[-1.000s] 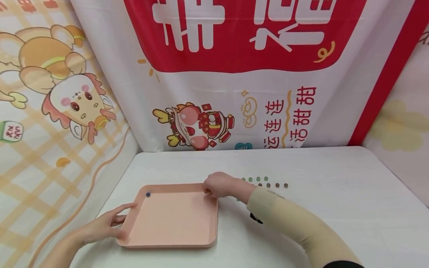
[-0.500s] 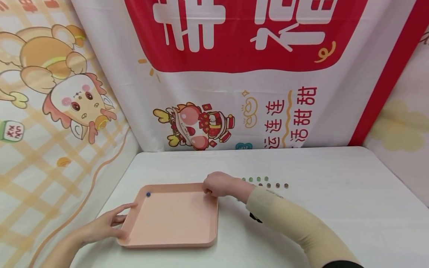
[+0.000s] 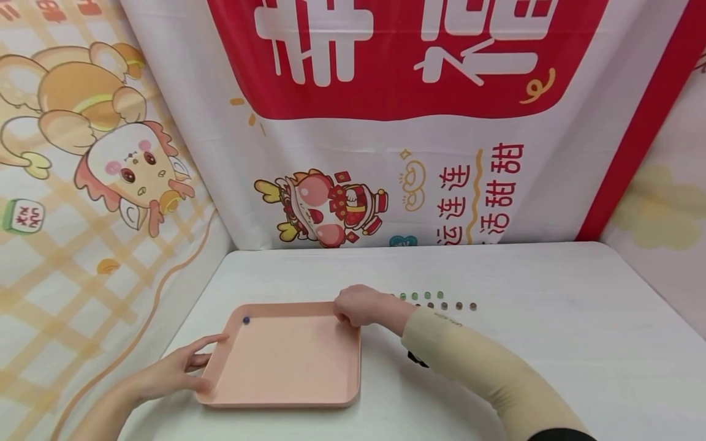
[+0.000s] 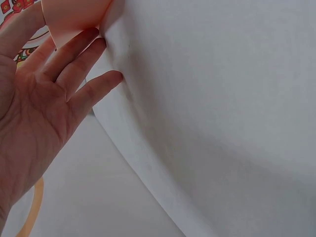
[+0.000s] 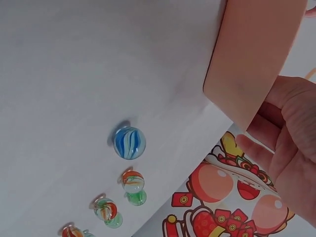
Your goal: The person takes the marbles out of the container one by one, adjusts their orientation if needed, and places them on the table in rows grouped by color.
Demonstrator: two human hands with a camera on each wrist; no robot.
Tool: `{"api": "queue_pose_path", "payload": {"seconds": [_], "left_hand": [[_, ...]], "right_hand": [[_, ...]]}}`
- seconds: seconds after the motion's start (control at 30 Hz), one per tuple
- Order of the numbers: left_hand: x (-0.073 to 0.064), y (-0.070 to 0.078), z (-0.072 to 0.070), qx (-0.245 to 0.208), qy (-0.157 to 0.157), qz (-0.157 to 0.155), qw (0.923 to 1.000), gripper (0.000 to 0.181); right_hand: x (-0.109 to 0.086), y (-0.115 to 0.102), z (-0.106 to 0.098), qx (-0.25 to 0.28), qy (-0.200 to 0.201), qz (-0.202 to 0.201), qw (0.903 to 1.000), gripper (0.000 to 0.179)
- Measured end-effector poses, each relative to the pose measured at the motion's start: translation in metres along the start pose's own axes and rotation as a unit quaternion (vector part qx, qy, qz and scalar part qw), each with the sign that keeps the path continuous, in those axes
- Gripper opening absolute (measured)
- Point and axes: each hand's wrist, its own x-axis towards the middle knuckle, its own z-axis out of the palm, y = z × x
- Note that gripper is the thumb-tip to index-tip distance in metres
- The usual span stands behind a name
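Note:
A pink rectangular tray (image 3: 287,361) is on the white table with a dark blue marble (image 3: 246,320) in its far left corner. My left hand (image 3: 176,370) holds the tray's left side, thumb and index finger over the rim. Its other fingers reach along the outside, as the left wrist view shows (image 4: 39,98). At the far right corner my right hand (image 3: 358,304) grips the rim; in the right wrist view its fingers (image 5: 257,148) bend behind the tray wall (image 5: 252,59).
Right of the tray, green marbles (image 3: 415,296) and reddish-brown marbles (image 3: 459,305) stand in two rows, partly hidden by the right forearm. A blue-and-white swirled marble (image 5: 130,143) lies nearer the tray in the right wrist view. Printed cloth (image 3: 380,153) hangs along the table's back edge.

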Motion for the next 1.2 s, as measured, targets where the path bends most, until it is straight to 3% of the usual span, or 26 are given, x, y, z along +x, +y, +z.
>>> {"api": "queue_pose_path", "payload": {"seconds": [0.13, 0.33, 0.57, 0.73, 1.03, 1.2], "left_hand": [[0.002, 0.000, 0.000, -0.004, -0.004, 0.008, 0.9999, 0.083], [0.005, 0.001, 0.000, 0.010, 0.005, -0.004, 0.9999, 0.083], [0.004, 0.002, 0.001, 0.008, 0.000, -0.008, 0.9999, 0.083], [0.004, 0.001, 0.001, -0.001, 0.000, -0.013, 0.9999, 0.083], [0.003, 0.001, 0.002, -0.002, 0.006, -0.015, 0.9999, 0.085], [0.003, 0.002, 0.002, -0.001, 0.007, -0.016, 0.9999, 0.085]], "right_hand": [[-0.001, 0.001, 0.000, 0.013, -0.006, 0.008, 0.9999, 0.014], [-0.002, 0.006, 0.002, 0.086, -0.009, 0.018, 0.9961, 0.013], [-0.008, 0.012, 0.000, 0.134, 0.014, -0.016, 0.9908, 0.006], [-0.015, 0.015, -0.006, 0.154, 0.035, -0.044, 0.9865, 0.012], [-0.043, 0.023, -0.024, 0.165, 0.078, -0.096, 0.9785, 0.014], [-0.064, 0.035, -0.028, 0.186, 0.092, -0.096, 0.9736, 0.012]]}}
